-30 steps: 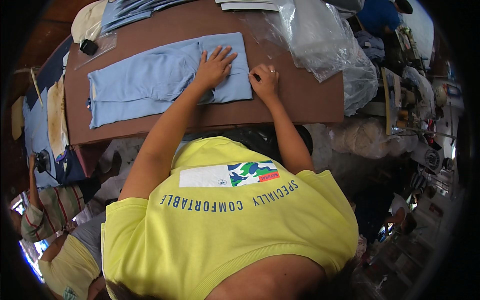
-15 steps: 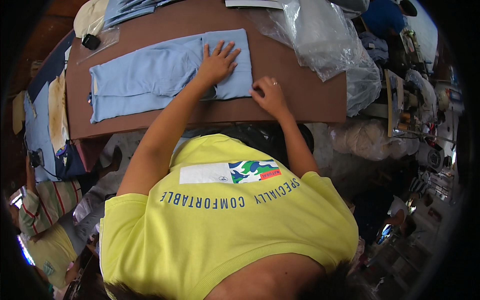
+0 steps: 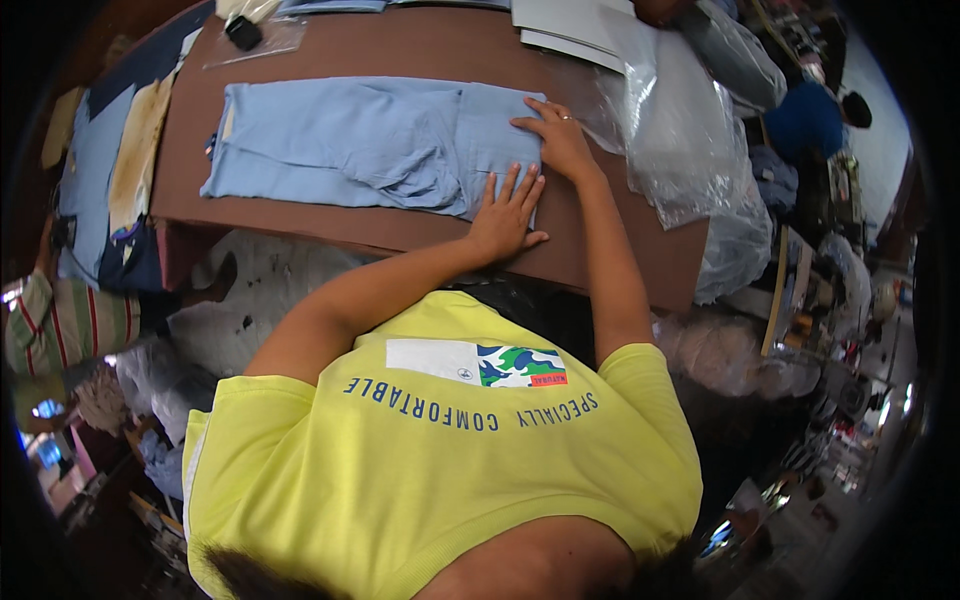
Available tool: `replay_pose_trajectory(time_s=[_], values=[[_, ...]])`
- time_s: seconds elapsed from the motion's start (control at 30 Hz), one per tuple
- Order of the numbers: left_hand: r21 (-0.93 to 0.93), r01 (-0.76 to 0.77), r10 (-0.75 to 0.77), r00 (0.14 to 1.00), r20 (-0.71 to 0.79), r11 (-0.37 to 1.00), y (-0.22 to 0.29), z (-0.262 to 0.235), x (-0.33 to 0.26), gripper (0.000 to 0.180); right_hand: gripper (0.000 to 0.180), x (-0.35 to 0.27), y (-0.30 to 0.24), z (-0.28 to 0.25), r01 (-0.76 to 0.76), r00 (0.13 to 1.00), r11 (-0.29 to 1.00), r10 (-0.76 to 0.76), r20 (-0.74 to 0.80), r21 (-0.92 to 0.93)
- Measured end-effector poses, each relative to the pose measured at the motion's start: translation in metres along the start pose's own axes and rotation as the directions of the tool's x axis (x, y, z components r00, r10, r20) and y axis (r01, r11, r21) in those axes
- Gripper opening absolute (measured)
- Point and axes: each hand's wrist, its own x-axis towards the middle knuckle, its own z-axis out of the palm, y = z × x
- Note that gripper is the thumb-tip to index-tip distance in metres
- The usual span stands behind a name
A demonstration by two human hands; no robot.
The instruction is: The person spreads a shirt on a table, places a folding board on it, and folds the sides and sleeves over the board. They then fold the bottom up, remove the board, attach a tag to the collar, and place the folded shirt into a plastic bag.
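Note:
A light blue garment [image 3: 350,145] lies spread flat on a brown table [image 3: 420,45]. My left hand [image 3: 505,210] rests palm down, fingers spread, on the garment's near right corner by the table's front edge. My right hand [image 3: 555,140] lies flat on the garment's right end, just beyond the left hand, fingers pointing left. Neither hand grips the cloth. My yellow shirt fills the lower part of the view.
Crumpled clear plastic bags [image 3: 700,140] cover the table's right end. Grey flat sheets [image 3: 570,25] lie at the far edge, and a small black object in a clear bag [image 3: 243,32] at the far left. More blue cloth [image 3: 90,170] hangs left of the table. A person in striped clothing [image 3: 60,325] sits at left.
My right hand moved from the bare table onto the garment's right end. My left hand slid from the middle of the cloth toward its near edge. The view shifted closer to the table.

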Motion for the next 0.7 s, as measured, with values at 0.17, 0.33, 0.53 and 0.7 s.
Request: replay_pose_trajectory(time_s=[0.17,0.33,0.53,0.7], values=[[-0.126,0.135,-0.15,0.982,-0.113,0.983,-0.012,0.017,0.004,0.058,0.068,0.02,0.008,0.001,0.031,0.987,0.998,-0.022,0.158,-0.054],[-0.649,0.263,-0.229,0.964,0.138,0.714,-0.018,-0.054,0.01,0.047,0.065,0.024,0.014,-0.005,0.019,0.976,0.999,-0.027,0.215,0.039],[-0.994,-0.04,-0.12,0.992,-0.027,-0.103,-0.052,-0.077,-0.005,0.045,0.04,0.044,0.041,-0.031,-0.039,0.969,0.852,-0.095,0.228,0.522],[-0.873,-0.152,-0.13,0.986,-0.103,-0.464,-0.067,-0.137,-0.03,0.05,0.021,0.103,-0.02,-0.079,-0.199,0.939,0.525,-0.14,0.315,0.827]])
